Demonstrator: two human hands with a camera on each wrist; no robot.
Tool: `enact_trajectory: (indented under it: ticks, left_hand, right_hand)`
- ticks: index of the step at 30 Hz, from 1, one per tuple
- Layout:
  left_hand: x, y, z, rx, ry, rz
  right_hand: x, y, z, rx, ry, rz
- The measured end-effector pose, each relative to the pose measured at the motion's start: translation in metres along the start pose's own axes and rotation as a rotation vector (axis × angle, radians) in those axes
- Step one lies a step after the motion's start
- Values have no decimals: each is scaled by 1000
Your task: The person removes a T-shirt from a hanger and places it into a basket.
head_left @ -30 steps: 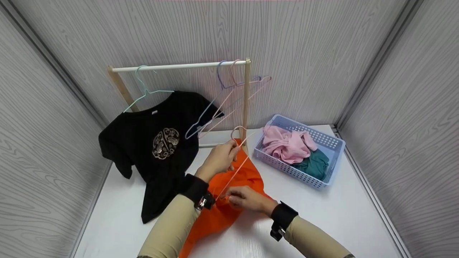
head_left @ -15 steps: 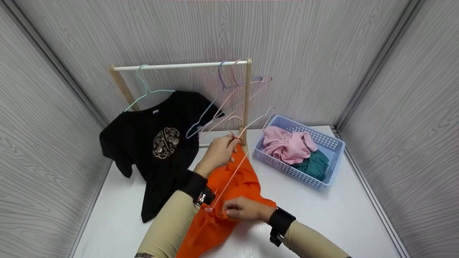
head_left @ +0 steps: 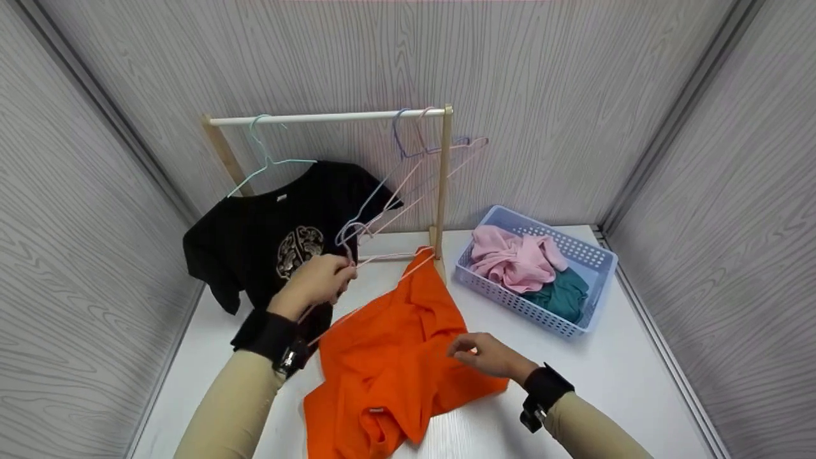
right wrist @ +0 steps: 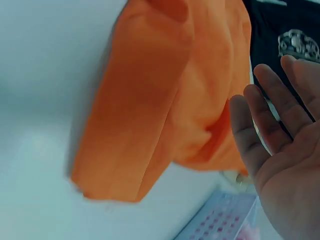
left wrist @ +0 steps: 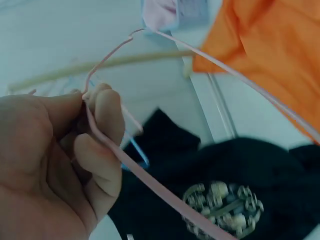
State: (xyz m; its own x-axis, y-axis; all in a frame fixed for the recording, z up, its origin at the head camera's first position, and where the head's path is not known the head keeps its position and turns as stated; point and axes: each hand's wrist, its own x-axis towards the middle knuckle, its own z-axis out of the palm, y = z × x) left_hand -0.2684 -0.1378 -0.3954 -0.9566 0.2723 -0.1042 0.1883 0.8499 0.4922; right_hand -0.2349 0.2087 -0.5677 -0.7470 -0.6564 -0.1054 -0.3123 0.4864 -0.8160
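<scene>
My left hand pinches a pink clothes hanger near the base of its hook, with thumb and fingers closed on the wire. In the head view the hanger's frame slants over the orange T-shirt, which lies crumpled on the white table. Its neck label faces up near the front. My right hand is held over the right side of the shirt, fingers loosely extended and holding nothing. The right wrist view shows its palm beside the orange cloth.
A rack at the back carries a black T-shirt on a mint hanger. Bare blue and pink hangers hang at its right end. To the right, a blue basket holds pink and green cloth.
My left hand has moved left with the pink hanger, which has come out of the orange T-shirt. My right hand has let go of the shirt and moved right; the shirt now lies spread out.
</scene>
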Motion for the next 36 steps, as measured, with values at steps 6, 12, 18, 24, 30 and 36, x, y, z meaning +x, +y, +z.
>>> enact_trajectory:
  ticks: [6,12,18,24,30,36]
  left_hand:
    - [-1,-36,-22,125,-73,-144]
    - [10,-59,-41,172,-3,-195]
    - [36,-37,-70,183,178,-167]
    - [68,7,-103,177,333,-134]
    - [96,41,-116,169,376,-125]
    - [124,57,-107,128,453,-138]
  right_hand:
    - [-18,16,-25,29,75,68]
    - [-25,23,-32,27,90,115]
    - [-31,25,-38,42,80,159]
    - [-35,27,-42,13,104,143]
    - [-40,32,-38,-22,98,145]
    - [-45,37,-35,-16,91,165]
